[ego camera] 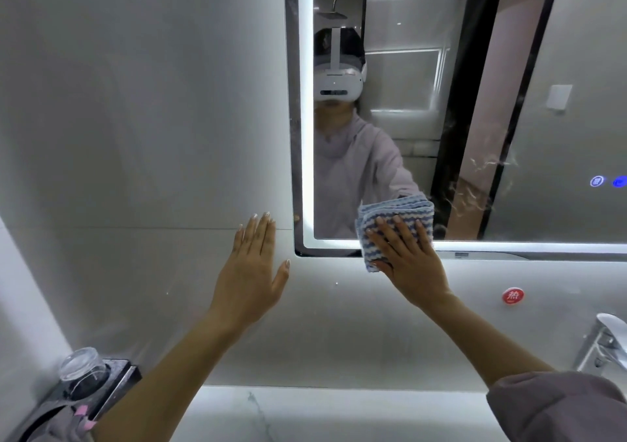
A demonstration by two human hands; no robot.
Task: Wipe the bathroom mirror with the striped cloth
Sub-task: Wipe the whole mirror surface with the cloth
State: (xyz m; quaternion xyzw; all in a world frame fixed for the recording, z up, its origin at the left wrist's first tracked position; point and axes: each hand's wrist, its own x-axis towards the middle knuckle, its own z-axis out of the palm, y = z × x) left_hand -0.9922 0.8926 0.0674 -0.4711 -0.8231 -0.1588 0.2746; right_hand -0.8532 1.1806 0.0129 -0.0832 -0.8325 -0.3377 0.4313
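Note:
The bathroom mirror (529, 78) hangs on the wall with a lit strip along its left and bottom edges; smeary wet streaks show on its glass at the right. A folded blue-and-white striped cloth (395, 216) lies flat against the mirror's lower left corner, overlapping the bottom frame. My right hand (407, 258) presses on the cloth with fingers spread. My left hand (251, 265) rests flat and empty on the grey wall just left of the mirror's corner, fingers together, thumb out.
A chrome faucet (607, 343) stands at the lower right under a round red sticker (512, 295). A clear glass (81, 367) sits upside down on a dark tray at the lower left. A white marble counter (332, 414) runs below. Blue touch icons (607, 181) glow on the mirror.

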